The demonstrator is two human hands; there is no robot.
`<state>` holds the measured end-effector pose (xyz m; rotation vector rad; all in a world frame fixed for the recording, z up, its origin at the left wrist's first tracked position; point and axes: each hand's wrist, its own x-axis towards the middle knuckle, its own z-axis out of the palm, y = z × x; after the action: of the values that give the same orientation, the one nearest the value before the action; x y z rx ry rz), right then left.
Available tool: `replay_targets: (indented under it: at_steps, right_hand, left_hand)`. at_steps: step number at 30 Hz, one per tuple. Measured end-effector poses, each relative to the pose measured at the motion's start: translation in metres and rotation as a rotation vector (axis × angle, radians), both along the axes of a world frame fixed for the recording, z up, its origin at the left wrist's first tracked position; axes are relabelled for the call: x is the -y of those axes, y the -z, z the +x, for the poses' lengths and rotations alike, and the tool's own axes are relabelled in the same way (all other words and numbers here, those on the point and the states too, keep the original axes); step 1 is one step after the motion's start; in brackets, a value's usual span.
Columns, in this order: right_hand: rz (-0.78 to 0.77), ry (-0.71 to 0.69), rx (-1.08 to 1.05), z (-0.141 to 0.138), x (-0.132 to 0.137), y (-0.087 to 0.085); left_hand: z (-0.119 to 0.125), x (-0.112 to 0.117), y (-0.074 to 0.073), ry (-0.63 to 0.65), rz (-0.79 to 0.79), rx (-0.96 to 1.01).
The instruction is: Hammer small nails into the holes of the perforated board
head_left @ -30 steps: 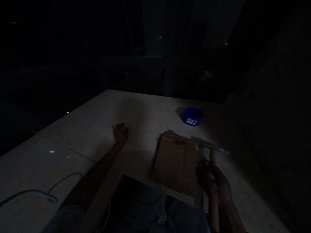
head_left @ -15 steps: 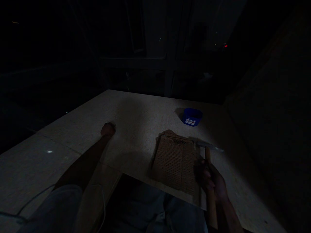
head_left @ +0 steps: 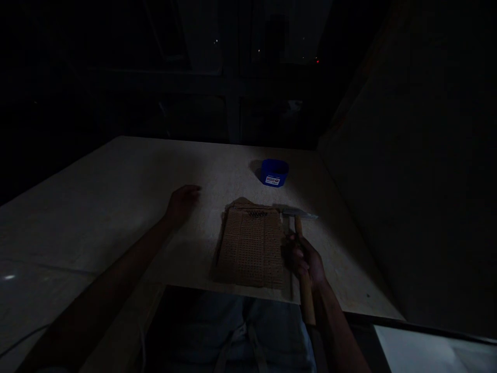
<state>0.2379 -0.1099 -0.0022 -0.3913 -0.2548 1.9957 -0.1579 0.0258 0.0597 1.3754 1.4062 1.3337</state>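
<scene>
In the dim head view my right hand (head_left: 305, 261) is wrapped round the wooden handle of a hammer (head_left: 298, 225), whose long metal head points sideways just right of the cardboard. My left hand (head_left: 182, 203) hovers over the table, left of the cardboard. Its fingers look drawn together, and darkness hides whatever they may hold. Between the hands lies a brown corrugated cardboard piece (head_left: 250, 248), dotted with rows of small holes. A row of small dark things (head_left: 258, 213) shows along its far edge, too small to name.
A blue tub (head_left: 274, 173) with a white label stands behind the cardboard. The pale table (head_left: 217, 160) meets a dark wall (head_left: 388, 207) on the right. A thin cable (head_left: 23, 339) runs at the lower left. My legs (head_left: 209, 326) are below the near edge.
My left hand has moved right, toward the cardboard, and its fingers now reach forward. The view has swung right, so the tub and cardboard appear further left. The hammer stays in my right hand.
</scene>
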Motion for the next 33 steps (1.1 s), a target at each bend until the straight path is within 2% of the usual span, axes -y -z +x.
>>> replay_targets:
  at_steps: [3,5,7,10,23,27,33]
  right_hand:
    - [0.013,0.002,-0.017,-0.001,0.000,0.000]
    - [0.025,0.013,-0.016,-0.001,0.000,0.000]
    - [0.023,0.017,-0.004,-0.002,0.000,-0.001]
    - [0.013,0.026,0.012,-0.002,0.000,-0.003]
    - [-0.026,0.051,0.068,0.000,0.003,-0.008]
    - [-0.033,0.042,0.050,0.000,0.004,-0.012]
    - [-0.026,0.071,0.063,-0.002,0.005,-0.015]
  left_hand:
    - [0.057,0.015,0.002,0.133,-0.054,0.042]
    - [0.085,0.023,0.004,0.212,-0.092,0.060]
    - [0.105,0.029,0.006,0.240,-0.091,0.046]
    - [0.121,0.032,0.008,0.228,-0.044,0.000]
    - [0.125,0.020,0.026,0.286,0.029,-0.136]
    - [0.126,0.020,0.033,0.323,0.004,-0.159]
    - [0.123,0.017,0.039,0.304,-0.055,-0.127]
